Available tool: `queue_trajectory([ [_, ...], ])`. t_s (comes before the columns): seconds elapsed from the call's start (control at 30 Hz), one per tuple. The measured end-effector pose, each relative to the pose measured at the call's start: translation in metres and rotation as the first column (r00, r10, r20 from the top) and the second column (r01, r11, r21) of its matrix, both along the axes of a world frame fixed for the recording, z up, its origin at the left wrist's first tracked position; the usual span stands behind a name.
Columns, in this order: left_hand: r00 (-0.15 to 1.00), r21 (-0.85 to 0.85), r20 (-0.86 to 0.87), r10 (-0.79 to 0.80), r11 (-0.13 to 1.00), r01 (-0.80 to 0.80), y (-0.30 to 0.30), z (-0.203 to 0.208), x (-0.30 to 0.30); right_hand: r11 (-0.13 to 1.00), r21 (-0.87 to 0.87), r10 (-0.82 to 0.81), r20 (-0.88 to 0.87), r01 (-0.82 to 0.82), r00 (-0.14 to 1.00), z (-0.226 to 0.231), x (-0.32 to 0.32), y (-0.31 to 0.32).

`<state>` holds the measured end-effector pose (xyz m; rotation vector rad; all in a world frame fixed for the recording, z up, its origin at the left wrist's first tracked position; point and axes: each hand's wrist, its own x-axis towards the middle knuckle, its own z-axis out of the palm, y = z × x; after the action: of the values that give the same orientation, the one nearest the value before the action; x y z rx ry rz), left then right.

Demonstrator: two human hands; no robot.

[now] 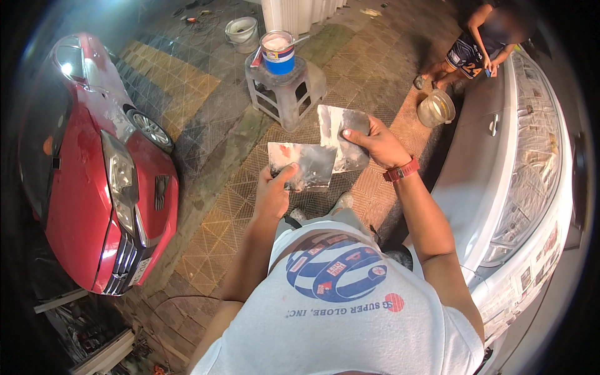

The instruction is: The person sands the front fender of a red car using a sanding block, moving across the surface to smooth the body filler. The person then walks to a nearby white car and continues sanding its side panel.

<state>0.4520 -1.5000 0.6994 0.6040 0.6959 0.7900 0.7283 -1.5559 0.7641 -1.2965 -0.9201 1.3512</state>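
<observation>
In front of my chest, I hold two thin, square, dark plates smeared with pale filler. My left hand (272, 196) is closed on the left plate (315, 162), thumb on top and the other fingers underneath. A pinkish smear shows near that plate's upper left part. My right hand (384, 147), with a red watch band at the wrist, pinches the right plate (331, 122) by its far right side. That plate is held slightly higher and farther out, with a whitish streak along its left part. The plates' adjoining edges overlap or nearly meet in view.
Ahead, a grey stool (284, 94) carries a blue tin (279, 62) of pale paste. A dirty white bucket (242, 34) stands behind. A red car (94, 169) is left; a paper-masked pale car (462, 162) is right. Beside it are another bucket (436, 109) and a person (484, 44).
</observation>
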Motion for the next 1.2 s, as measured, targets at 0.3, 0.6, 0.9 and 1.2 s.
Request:
queue_trajectory([
  [0.3,0.94,0.176,-0.265,0.216,0.969,-0.173,0.005,-0.002,0.001,0.985,-0.027,0.168,0.023,-0.168,0.985,-0.017,-0.017,-0.02],
  [0.6,0.729,0.51,-0.645,0.229,0.84,0.187,0.024,0.015,0.002,0.983,0.172,-0.176,0.827,0.057,0.535,-0.008,-0.068,-0.052],
  [0.9,0.805,0.671,-0.593,-0.02,0.54,0.508,-0.018,-0.003,0.056,0.913,-0.078,-0.064,0.943,0.4,0.328,-0.174,0.062,-0.109],
  [1.2,0.98,-0.016,-0.067,-0.189,0.982,0.188,0.011,-0.058,0.025,0.435,-0.016,-0.846,0.334,0.9,0.415,-0.163,0.1,-0.14],
])
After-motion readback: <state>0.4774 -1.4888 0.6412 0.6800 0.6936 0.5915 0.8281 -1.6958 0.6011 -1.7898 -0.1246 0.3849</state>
